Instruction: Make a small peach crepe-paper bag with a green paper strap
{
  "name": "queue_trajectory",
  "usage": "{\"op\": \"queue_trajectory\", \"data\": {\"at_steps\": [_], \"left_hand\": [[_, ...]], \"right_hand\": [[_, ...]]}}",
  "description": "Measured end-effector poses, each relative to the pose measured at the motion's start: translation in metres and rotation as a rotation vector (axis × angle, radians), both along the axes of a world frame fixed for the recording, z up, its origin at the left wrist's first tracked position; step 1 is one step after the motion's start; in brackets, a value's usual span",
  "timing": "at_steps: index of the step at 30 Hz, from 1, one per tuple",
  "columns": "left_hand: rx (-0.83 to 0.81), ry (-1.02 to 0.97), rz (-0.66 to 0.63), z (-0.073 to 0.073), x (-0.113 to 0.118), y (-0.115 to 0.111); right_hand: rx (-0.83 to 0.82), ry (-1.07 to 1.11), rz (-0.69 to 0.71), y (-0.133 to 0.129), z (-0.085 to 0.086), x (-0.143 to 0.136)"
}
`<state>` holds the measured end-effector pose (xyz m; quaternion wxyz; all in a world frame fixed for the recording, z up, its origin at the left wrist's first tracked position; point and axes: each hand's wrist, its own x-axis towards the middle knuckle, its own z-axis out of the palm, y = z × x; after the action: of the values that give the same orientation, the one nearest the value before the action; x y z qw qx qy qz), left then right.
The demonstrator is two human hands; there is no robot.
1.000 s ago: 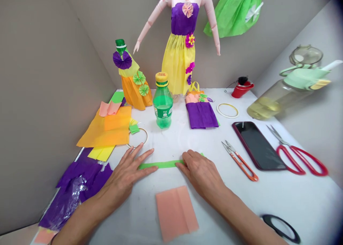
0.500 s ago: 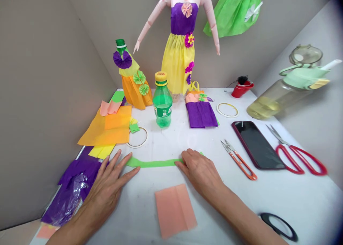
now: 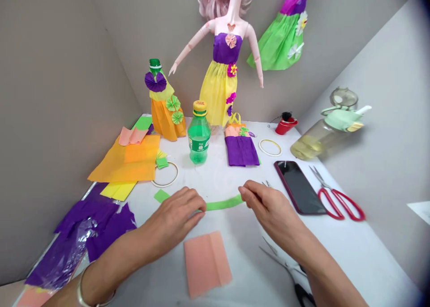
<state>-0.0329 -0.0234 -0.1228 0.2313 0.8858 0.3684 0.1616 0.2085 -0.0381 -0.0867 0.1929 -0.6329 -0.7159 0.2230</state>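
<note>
Head view, landmark: the green soda bottle (image 3: pixel 199 134) standing upright on the white table (image 3: pixel 336 253).
Green strip: a narrow band of green crepe paper (image 3: pixel 223 203) stretched crosswise, nearer me than the bottle; its left tail (image 3: pixel 161 195) lies flat on the table past my left hand.
Left hand: my left hand (image 3: pixel 176 217), nearer me and slightly left of the bottle, fingers curled over the strip, pinching it.
Right hand: my right hand (image 3: pixel 272 208), nearer me and right of the bottle, thumb and forefinger closed on the strip's right end.
Peach sheet: a folded peach paper (image 3: pixel 206 262) lies nearest me, straight below the bottle, apart from both hands.
Right of the bottle: purple paper bag (image 3: pixel 240 148), then phone (image 3: pixel 297 186), then red scissors (image 3: pixel 336 202).
Left of the bottle: orange sheets (image 3: pixel 131 161) and purple scraps (image 3: pixel 97 217).
Behind the bottle: 1 doll (image 3: pixel 221 74) in a yellow skirt.
Risk 1: in my judgement, the thin crepe may tear if my 2 hands pull apart too hard.
Risk 2: the strip may twist or crease, since it hangs unsupported between my pinches.
Risk 3: my right forearm may nudge the dark scissors (image 3: pixel 285 266) lying beneath it.
</note>
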Motion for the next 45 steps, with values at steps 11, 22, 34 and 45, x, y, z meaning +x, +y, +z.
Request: {"op": "queue_trajectory", "data": {"at_steps": [11,22,34,45], "left_hand": [[-0.18,0.133,-0.023,-0.029,0.036,0.02],[-0.148,0.093,0.034,-0.031,0.046,0.034],[-0.336,-0.059,-0.013,-0.025,0.068,0.046],[-0.401,-0.062,-0.066,-0.028,0.056,0.048]], "right_hand": [[-0.192,-0.243,0.071,0.025,-0.044,0.028],[-0.09,-0.055,0.161,0.025,-0.064,0.052],[-0.393,0.428,0.08,0.027,-0.062,0.052],[-0.332,0.237,0.062,0.023,-0.058,0.049]]}}
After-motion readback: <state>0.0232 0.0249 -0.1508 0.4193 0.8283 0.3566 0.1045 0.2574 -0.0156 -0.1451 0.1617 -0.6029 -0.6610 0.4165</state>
